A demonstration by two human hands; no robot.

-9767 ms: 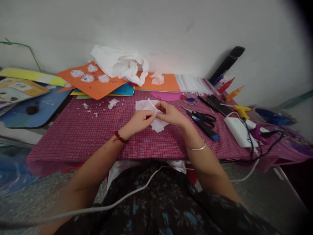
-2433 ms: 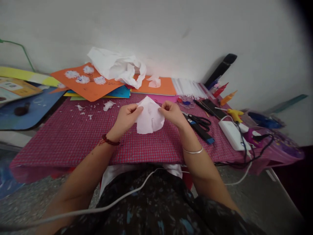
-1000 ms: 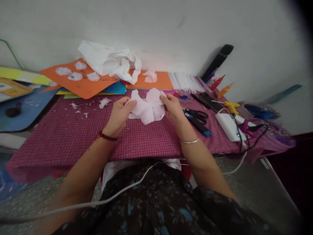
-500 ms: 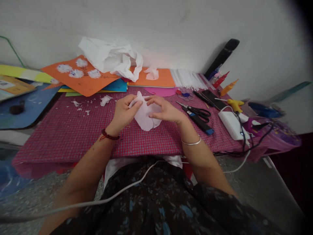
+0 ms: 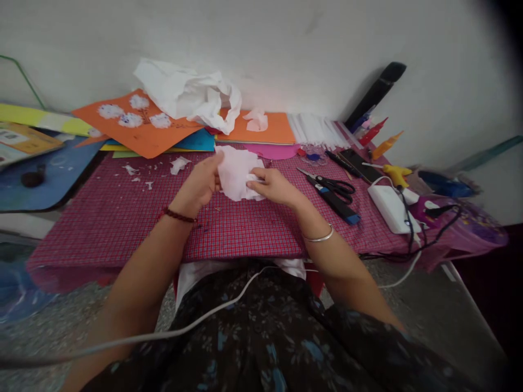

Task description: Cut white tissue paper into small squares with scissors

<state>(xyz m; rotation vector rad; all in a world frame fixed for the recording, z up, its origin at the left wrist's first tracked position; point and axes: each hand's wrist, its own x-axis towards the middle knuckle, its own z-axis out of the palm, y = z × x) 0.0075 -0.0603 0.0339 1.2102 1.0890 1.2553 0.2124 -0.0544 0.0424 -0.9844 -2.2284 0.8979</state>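
Observation:
A pale, thin sheet of tissue paper (image 5: 237, 173) with ragged edges is held up just over the checked tablecloth (image 5: 245, 231). My left hand (image 5: 201, 182) grips its left edge, the thumb on top and the other fingers partly behind it. On the right edge, my right hand (image 5: 273, 186) pinches the paper between thumb and fingers. To the left lie torn white paper scraps (image 5: 178, 165). Scissors (image 5: 333, 185) and a blue-and-black box cutter (image 5: 337, 206) rest to the right of my right hand.
Crumpled white tissue (image 5: 188, 92) and an orange sheet with white flowers (image 5: 163, 140) lie at the back. White sticks (image 5: 312, 130) stand behind. At right are a white power strip (image 5: 392, 207), a yellow glue gun (image 5: 396, 175) and cables. A white cable (image 5: 196, 321) crosses my lap.
The tissue paper is now spread flatter and wider. My right hand has shifted from its upper part to a pinch on the right edge; my left hand has moved to the left edge.

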